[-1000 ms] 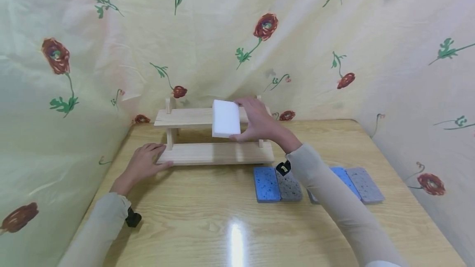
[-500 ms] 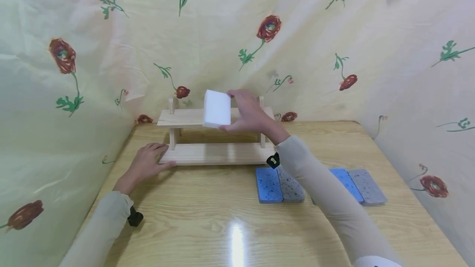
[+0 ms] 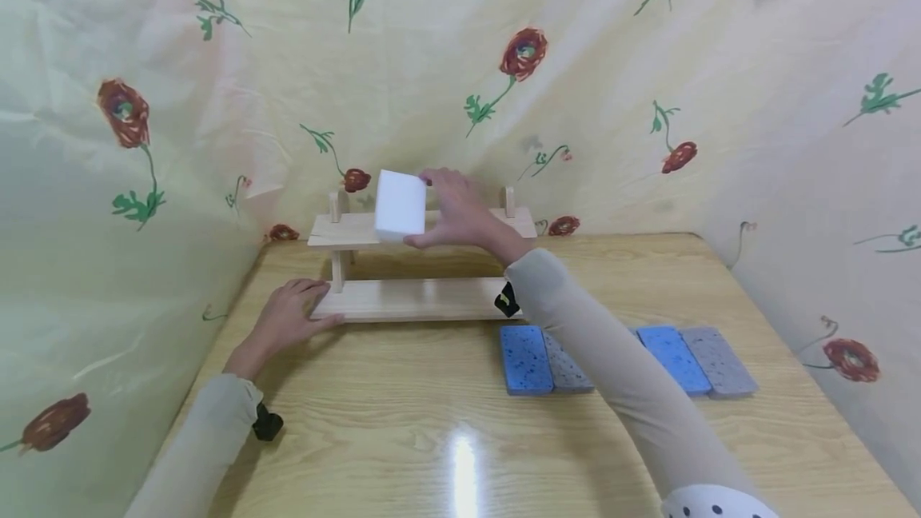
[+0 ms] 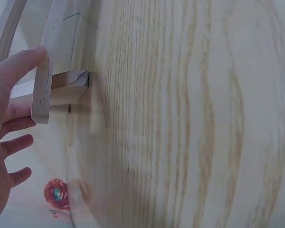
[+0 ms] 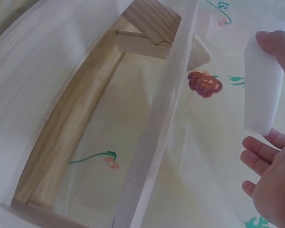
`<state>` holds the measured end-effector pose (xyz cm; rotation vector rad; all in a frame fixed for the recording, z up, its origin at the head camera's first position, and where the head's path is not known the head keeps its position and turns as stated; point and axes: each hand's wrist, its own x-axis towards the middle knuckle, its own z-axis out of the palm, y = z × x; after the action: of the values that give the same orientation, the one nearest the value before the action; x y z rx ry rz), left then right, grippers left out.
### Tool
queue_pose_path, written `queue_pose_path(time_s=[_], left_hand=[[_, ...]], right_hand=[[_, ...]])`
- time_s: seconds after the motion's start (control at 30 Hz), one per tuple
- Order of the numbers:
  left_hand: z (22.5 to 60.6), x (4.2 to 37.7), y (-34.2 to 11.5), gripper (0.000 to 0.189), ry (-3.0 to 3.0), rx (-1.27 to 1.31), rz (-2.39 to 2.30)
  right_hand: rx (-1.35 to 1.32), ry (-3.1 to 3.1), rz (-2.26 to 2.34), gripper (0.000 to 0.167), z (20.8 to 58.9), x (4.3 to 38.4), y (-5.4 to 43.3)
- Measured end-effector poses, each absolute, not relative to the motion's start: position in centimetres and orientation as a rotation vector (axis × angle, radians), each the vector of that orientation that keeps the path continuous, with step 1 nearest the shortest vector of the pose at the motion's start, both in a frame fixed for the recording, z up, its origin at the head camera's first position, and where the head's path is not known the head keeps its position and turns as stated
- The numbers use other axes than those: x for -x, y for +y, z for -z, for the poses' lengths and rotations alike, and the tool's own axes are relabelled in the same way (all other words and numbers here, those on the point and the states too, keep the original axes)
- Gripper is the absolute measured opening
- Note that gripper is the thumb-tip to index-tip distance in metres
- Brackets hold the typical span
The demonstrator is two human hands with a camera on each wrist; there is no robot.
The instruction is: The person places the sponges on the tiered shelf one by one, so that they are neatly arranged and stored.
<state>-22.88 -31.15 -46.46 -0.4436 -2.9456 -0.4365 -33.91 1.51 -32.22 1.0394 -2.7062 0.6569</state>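
Observation:
My right hand [image 3: 460, 210] pinches a white block-shaped sponge [image 3: 400, 206] by its right side, thumb below and fingers above. The sponge is held tilted up over the upper board [image 3: 341, 229] of a two-tier wooden shelf. In the right wrist view, a gap shows between the white sponge [image 5: 263, 85] and the shelf board [image 5: 156, 118]. At the left end of the lower board [image 3: 417, 299], my left hand [image 3: 288, 314] grips the wood. The left wrist view shows the left hand [image 4: 4, 118] with its thumb on one side of the board and fingers on the other.
Right of the shelf, a speckled blue sponge [image 3: 527, 360] lies beside a grey one [image 3: 570, 366], partly under my right sleeve. Farther right lie another blue sponge [image 3: 675, 360] and a grey sponge [image 3: 719, 362]. Flowered cloth [image 3: 604, 62] encloses the wooden table [image 3: 374, 422].
My right hand has carried the white sponge leftward and a little up, along the upper board. The left hand keeps its hold on the lower board's end.

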Motion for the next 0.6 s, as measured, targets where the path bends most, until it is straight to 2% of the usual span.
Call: queue_pose_path(time_s=[0.6], left_hand=[[46.9, 22.9, -31.2, 0.079, -2.948, 0.387, 0.453]], right_hand=[[-1.030, -2.765, -0.585, 0.107, 34.0, 35.3, -1.5]])
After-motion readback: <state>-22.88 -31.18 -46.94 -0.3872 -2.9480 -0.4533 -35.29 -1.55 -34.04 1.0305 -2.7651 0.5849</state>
